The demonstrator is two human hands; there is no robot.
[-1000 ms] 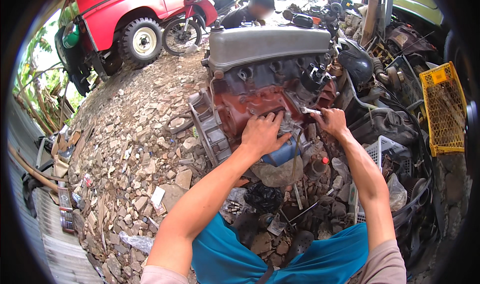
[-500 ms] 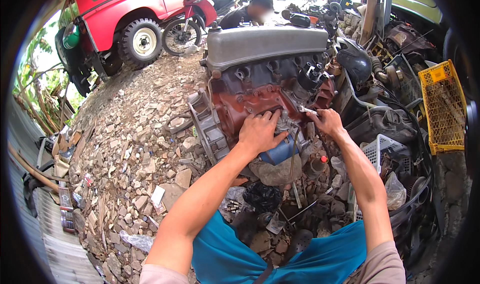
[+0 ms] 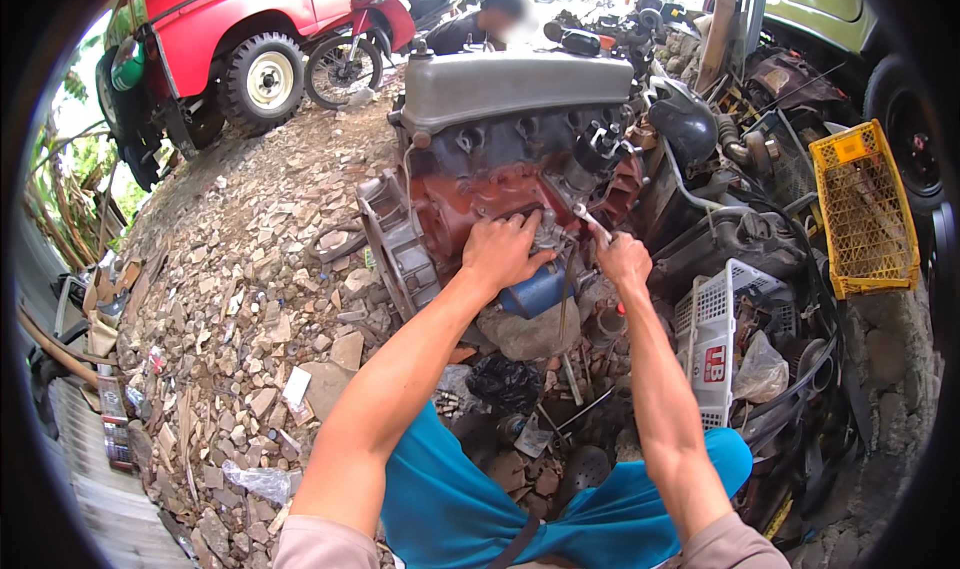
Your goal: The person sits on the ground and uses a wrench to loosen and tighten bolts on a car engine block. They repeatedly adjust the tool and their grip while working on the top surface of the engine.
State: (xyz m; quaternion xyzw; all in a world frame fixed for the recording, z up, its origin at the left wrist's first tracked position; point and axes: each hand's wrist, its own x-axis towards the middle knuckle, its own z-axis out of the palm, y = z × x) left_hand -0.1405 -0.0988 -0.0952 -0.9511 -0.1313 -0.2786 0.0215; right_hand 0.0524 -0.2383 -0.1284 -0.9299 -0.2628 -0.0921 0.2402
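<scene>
A large engine point(image 3: 480, 204) with a red-brown block and a grey cover point(image 3: 515, 87) stands before me. Low on its near side, a blue cylindrical oil filter point(image 3: 538, 293) hangs below a grey metal filter housing point(image 3: 549, 235). My left hand point(image 3: 498, 253) grips this housing, fingers reaching over it and thumb by the filter; its fingertips are partly hidden. In my right hand point(image 3: 625, 260) is a silver wrench point(image 3: 590, 221), closed in the fingers. The wrench's head lies against the engine's side, below a black upright part point(image 3: 600, 149); what it fits on is too small to tell.
Broken stones cover the ground on the left. A large rock point(image 3: 535, 335) sits under the filter. White point(image 3: 715, 354) and yellow crates point(image 3: 866, 214) stand at right among hoses and parts. Behind the engine are a person point(image 3: 470, 31), a red motorcycle point(image 3: 385, 14) and a red vehicle point(image 3: 235, 19).
My right hand has drawn nearer to me, swinging the wrench handle from nearly level to a steeper downward slant. My left hand stays on the housing. The whole view has shifted slightly.
</scene>
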